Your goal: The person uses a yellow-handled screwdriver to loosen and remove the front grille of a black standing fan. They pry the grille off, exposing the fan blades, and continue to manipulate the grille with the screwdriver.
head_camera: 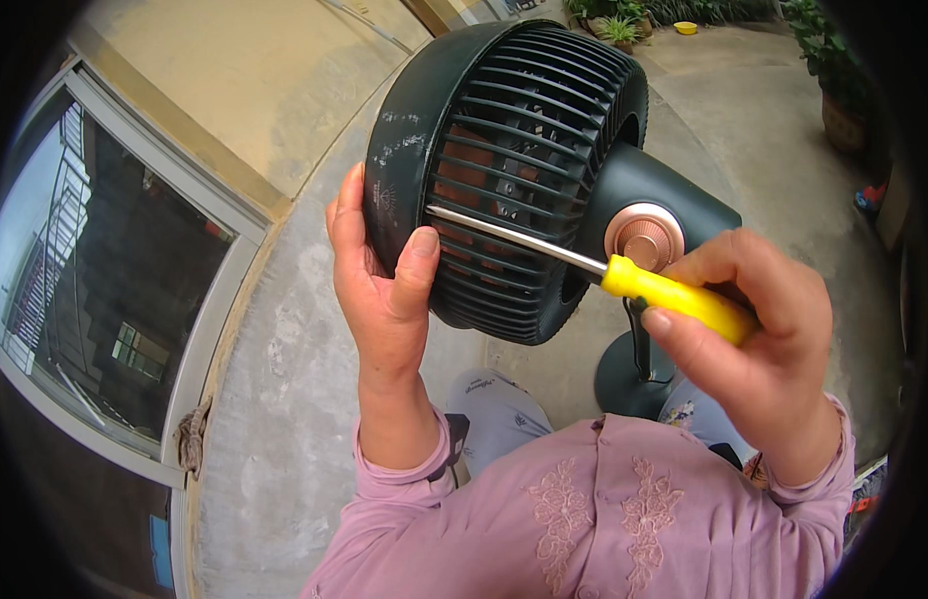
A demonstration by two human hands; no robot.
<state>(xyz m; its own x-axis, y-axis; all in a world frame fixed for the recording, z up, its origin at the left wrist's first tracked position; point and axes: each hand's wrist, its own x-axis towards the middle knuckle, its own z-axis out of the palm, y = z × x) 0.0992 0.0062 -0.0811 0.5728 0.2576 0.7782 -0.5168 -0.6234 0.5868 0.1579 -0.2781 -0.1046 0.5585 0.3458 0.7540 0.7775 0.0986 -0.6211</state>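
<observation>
A dark green pedestal fan (662, 183) stands before me, its head turned to the left. My left hand (382, 299) grips the solid front ring (400, 172) of the fan head, thumb on the near side and fingers around the front. In my right hand (778, 344) is a screwdriver (524, 239) with a yellow handle and a metal shaft. Its tip lies at the seam between the ring and the slatted rear grille (509, 277); whether it touches is hard to tell. A copper-coloured knob (643, 236) sits on the fan's neck, just behind the handle.
The fan's round base (621, 382) rests on the concrete floor between my knees. To the left are a yellowish wall (247, 90) and a metal-framed glass door or window (120, 247), with a crumpled cloth (193, 438) at its frame. Potted plants (846, 112) stand farther off.
</observation>
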